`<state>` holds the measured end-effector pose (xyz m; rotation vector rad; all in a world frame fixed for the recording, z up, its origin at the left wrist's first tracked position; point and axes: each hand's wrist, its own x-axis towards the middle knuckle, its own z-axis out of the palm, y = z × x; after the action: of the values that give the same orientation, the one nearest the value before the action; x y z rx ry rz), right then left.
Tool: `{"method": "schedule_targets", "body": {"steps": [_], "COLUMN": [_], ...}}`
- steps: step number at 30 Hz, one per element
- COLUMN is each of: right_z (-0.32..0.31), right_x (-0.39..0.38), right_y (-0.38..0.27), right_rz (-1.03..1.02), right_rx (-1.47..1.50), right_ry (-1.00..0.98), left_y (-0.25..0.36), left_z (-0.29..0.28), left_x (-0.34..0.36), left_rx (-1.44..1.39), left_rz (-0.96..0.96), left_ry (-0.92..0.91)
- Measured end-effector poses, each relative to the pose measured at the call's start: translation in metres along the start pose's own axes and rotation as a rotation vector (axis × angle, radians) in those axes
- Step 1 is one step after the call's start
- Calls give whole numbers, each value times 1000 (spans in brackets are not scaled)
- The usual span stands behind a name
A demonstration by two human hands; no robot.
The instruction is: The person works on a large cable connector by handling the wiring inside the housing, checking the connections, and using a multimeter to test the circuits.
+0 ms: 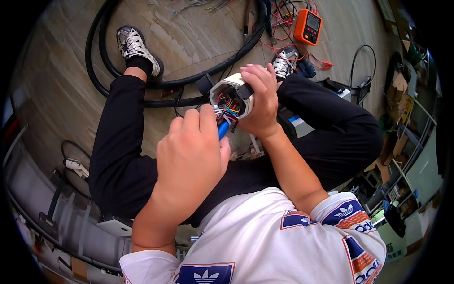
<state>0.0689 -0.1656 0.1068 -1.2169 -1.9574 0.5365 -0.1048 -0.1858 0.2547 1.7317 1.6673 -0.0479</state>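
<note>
An off-white plug housing (247, 108) with a dark clip on its side sits above my lap, its open end facing me. My right hand (263, 97) wraps round its right side, fingers over the far edge. Inside it is a bundle of thin coloured wires (229, 107) in red, green, yellow and blue. My left hand (191, 151) is closed at the near left of the opening, back of the hand upward. Between its thumb and fingers shows a blue rounded piece (223, 128), like a handle; the rest of it is hidden by the fingers.
A thick black cable (187, 84) coils on the tiled floor ahead. Beyond my right foot lies an orange meter (308, 27) with red leads (283, 48). A shelf with boxes (399, 90) stands at the right; a white plug (75, 165) lies at the left.
</note>
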Motion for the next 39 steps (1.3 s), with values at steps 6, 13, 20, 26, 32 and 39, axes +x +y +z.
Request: {"method": "schedule_targets", "body": {"steps": [6,13,20,26,32,39], "right_z": [3,4,8,10,10,5], "right_x": [-2,-1,-1,0,1,4], "right_y": [-3,-6,-12,-12,-12,-9], "right_rz": [37,57,44,40,54,84], "right_rx": [21,16,15,11,8,29], "right_ry": [-8,-1,29,41,57,36], "left_y": [-5,-3,-9,-11,-9,0], "left_z": [-3,-8,-12,-14,-16,-18], "left_x": [4,4,0,1,2,8], "left_rx": [24,46,22,33,32,59], "left_rz": [2,-7,-35,16,-12,2], "left_ry": [-21,-40,-22,-23,-23,-47]}}
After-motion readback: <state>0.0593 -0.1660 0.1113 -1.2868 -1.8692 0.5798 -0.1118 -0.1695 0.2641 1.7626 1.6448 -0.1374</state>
